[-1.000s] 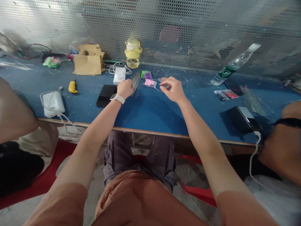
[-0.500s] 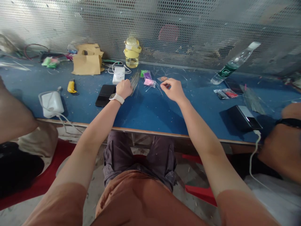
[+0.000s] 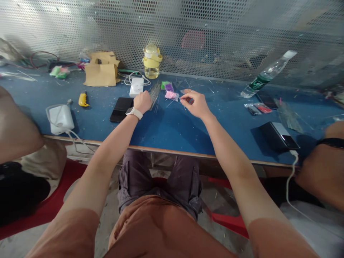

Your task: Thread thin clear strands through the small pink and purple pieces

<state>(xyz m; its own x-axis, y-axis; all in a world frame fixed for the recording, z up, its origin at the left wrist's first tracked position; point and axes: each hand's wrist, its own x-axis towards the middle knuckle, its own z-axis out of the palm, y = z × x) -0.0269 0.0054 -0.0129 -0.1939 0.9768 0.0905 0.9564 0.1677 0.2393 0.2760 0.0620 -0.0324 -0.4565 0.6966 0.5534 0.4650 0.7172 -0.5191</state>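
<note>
My left hand [image 3: 142, 101], with a white watch on its wrist, is closed beside a bundle of thin wire-like strands [image 3: 155, 94]. Whatever its curled fingers hold is hidden. My right hand [image 3: 195, 103] makes a pinch, thumb and forefinger together, just right of a small bag of pink bits [image 3: 171, 95]. Anything between those fingertips is too small to make out. Purple [image 3: 169, 86] and green packets [image 3: 163, 84] lie behind the pink bag. A clear packet [image 3: 185, 91] is partly covered by my right fingers.
A black phone [image 3: 120, 109] and white power adapter [image 3: 137, 87] lie by my left hand. Behind are a yellow-lidded bottle [image 3: 152, 61] and perforated metal screen [image 3: 220, 39]. At right stand a leaning water bottle [image 3: 264, 79] and black box [image 3: 278, 137]. People sit on both sides.
My right hand has shifted slightly left, closer to the pink bag. My left hand stays nearly where it was.
</note>
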